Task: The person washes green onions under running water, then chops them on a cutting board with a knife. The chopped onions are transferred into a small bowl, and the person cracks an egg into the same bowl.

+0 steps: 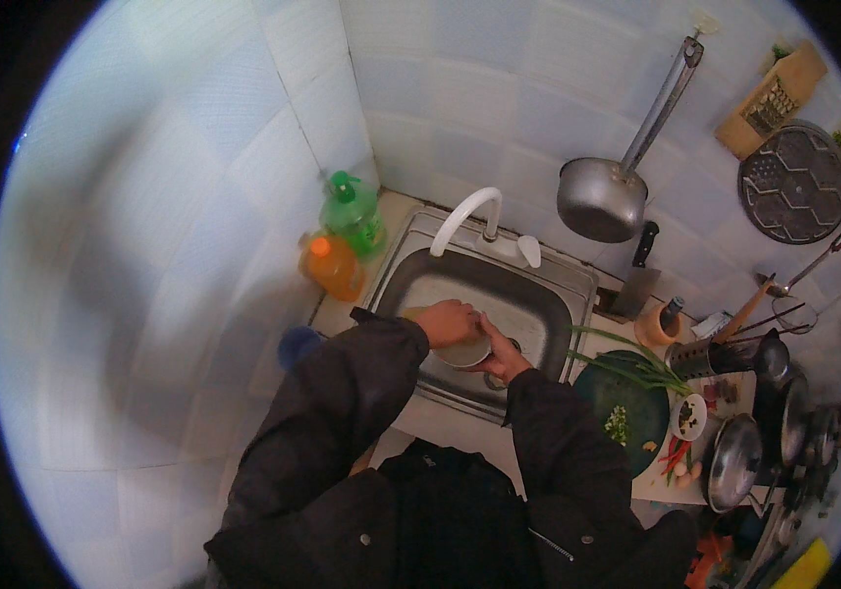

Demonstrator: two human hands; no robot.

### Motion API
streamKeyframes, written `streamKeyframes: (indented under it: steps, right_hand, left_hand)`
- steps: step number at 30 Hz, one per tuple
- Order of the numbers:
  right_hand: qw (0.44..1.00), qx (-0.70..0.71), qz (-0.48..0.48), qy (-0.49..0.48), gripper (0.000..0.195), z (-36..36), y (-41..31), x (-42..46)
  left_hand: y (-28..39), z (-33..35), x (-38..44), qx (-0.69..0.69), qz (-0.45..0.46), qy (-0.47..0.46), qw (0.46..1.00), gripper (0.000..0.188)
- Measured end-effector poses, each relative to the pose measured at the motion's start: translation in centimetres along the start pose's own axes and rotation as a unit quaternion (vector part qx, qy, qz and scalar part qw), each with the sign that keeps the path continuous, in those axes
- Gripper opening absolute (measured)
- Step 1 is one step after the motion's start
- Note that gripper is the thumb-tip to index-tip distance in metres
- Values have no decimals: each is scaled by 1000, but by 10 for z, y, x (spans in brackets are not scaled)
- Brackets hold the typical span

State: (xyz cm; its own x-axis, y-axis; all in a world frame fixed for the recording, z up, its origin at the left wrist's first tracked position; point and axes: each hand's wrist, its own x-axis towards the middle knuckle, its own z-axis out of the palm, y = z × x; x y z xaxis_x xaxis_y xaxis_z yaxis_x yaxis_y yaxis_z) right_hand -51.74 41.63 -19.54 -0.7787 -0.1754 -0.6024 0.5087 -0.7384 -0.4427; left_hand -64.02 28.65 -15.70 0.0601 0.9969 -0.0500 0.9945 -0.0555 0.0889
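Note:
A pale bowl is held tilted over the basin of a stainless steel sink. My right hand grips its right side, thumb along the wall and fingers beneath. Over the bowl's upper edge, my left hand has its fingers curled at the opening. Whether those fingers pinch something is hidden. The drain shows partly below my right hand. A white curved faucet rises behind the bowl, its lever to the right. No water stream can be made out.
Left of the sink stand a green bottle, an orange bottle and a blue cup. On the right are a round green cutting board with scallions, a small bowl and a cleaver. A saucepan hangs above.

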Motion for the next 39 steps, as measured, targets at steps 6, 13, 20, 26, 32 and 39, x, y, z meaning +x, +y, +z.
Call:
streamKeyframes:
  steps: [6,13,20,26,32,39]
  right_hand:
    - [992,-21,-122,38,52,-24,8,19]
    - [984,43,-129,116,51,-38,25,37]
    - [894,-225,-261,288,57,-28,23,53]
    - [578,-573,-426,396,69,-9,7,36]
    - [459,-665,-480,342,77,8,-41,-14]
    - [621,-501,-532,285,56,16,-65,-27]
  left_hand:
    - [17,54,-3,-9,-159,15,987,21]
    - [36,58,2,-254,-211,-20,944,29]
    - [35,98,5,-17,-207,51,977,37]
    - [23,101,2,88,-237,59,966,38]
    - [13,64,-25,51,-318,21,946,72]
    - [18,30,1,-587,-372,71,716,68]
